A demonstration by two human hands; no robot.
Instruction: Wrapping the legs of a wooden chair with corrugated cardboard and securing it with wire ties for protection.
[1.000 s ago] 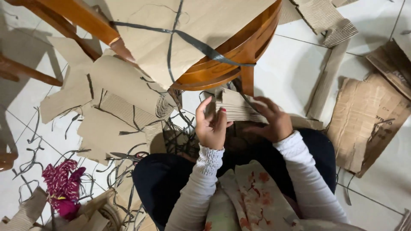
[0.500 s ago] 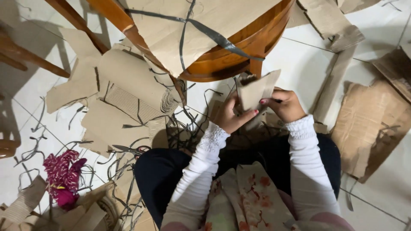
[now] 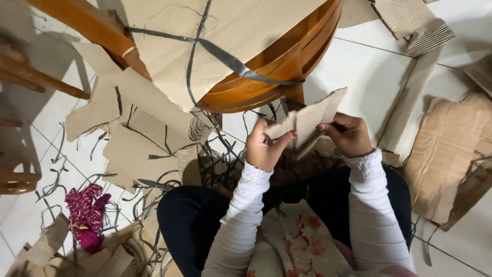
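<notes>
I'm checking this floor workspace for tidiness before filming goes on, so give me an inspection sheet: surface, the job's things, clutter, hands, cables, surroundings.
Surface: white tiled floor, partly covered by scraps.
Job's things: a small cardboard piece held up between both hands, above the lap.
Clutter: cardboard sheets at left and a large cardboard sheet at right; thin dark strips scattered about; scissors lying by the knee; pink cloth at lower left.
Hands: left hand and right hand each pinch an edge of the piece.
Cables: nothing seen.
Surroundings: wooden stool topped with cardboard; wooden furniture legs at left.
</notes>
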